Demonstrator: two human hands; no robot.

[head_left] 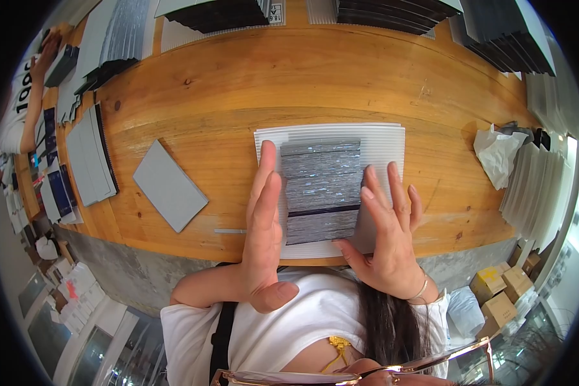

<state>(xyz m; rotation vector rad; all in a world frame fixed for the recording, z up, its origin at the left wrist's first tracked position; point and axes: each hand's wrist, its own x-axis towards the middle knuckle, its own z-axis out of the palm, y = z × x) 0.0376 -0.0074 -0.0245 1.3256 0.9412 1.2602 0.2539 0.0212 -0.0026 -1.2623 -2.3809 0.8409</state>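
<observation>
In front of me a block of thin grey sheets (321,174) lies with its layered edges facing up. A dark line crosses it near its close end. Under it is a pile of white corrugated plastic sheets (392,138). My left hand (262,219) is held upright, palm inward and fingers straight, along the block's left side. On the other side my right hand (390,235) has its fingers spread, with the fingertips close to the block's right side and the thumb by its near corner. Whether either hand touches the block I cannot tell.
To the left lie a grey flat slab (170,185) and a grey stack (89,157). Dark-edged stacks (399,14) line the far edge. At right are crumpled white paper (497,154) and standing white sheets (533,193). Another person's arm (32,106) shows at far left.
</observation>
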